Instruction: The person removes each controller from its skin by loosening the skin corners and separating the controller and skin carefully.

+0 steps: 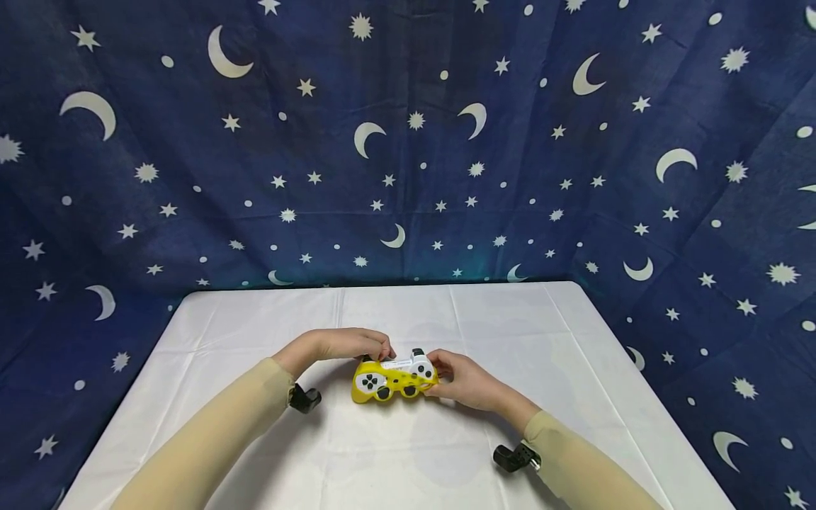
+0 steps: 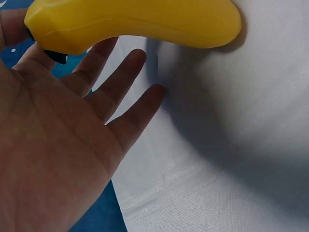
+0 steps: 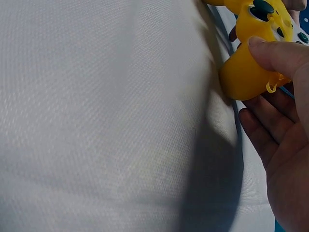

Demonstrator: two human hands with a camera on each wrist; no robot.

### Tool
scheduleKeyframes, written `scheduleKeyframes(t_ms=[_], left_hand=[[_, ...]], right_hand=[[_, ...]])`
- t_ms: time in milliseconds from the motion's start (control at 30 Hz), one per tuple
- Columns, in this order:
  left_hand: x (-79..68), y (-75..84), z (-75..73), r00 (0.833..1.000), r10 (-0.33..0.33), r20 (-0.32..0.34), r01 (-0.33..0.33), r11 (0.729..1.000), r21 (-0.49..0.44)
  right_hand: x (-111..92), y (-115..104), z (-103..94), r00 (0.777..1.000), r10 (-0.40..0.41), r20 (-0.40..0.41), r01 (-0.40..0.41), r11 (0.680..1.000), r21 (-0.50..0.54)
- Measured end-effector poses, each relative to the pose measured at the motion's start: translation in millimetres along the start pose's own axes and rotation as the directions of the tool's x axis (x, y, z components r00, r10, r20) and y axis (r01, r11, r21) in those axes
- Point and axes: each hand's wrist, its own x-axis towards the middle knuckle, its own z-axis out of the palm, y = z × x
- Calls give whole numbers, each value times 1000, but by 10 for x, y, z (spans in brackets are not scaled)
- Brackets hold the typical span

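Observation:
A white game controller (image 1: 422, 367) with black buttons and sticks sits in a yellow soft cover (image 1: 360, 394), low over the white table. The cover wraps the left handle and lower front, while white shell shows along the upper edge and at the right buttons. My left hand (image 1: 349, 343) holds the controller's far left edge between thumb and forefinger; its other fingers stretch loosely below in the left wrist view. The right hand (image 1: 470, 382) pinches the right handle, thumb pressed on the yellow cover (image 3: 241, 72). A thin yellow loop (image 3: 272, 87) sticks out beside that thumb.
A white cloth (image 1: 382, 460) with fold lines covers the table. Behind and beside it hangs a dark blue curtain (image 1: 408, 142) with moons and stars. Black wrist cameras (image 1: 304, 399) stick out from both beige sleeves (image 1: 217, 425).

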Motion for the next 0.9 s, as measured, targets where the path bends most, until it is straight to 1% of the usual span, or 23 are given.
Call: scheduleKeyframes(t_ms=[133,267,333,400,467,567,633,900], left_hand=[[-24,-22,-23,1000,-28,13,28,999,-24],[-97,-38,-80,997,-77,14,78,996,-49],[-134,-43,-103,997,-83,8,83,995,-61],[-164,-40,-115,998,-63,-18,62,998,-32],[-185,-38,-117,998,-30,-53,32,999,25],[-212,-37,-111,994,-4,-111,18,992,122],[-227,-34,-104,992,-3,-122,20,990,138],[-250,-46,-92,990,7,-140,14,990,143]], right_hand=[[11,1,9,1000,-3,-2,3,1000,-12],[19,-5,17,1000,-12,-3,12,1000,-6],[20,-8,19,1000,-11,-4,11,1000,4],[21,-2,19,1000,-6,-5,6,1000,16],[20,6,18,1000,2,-7,-2,1000,22],[16,11,15,1000,8,-12,-7,1000,29],[13,9,16,1000,5,-14,-5,1000,30],[23,-21,62,1000,21,-7,-21,1000,14]])
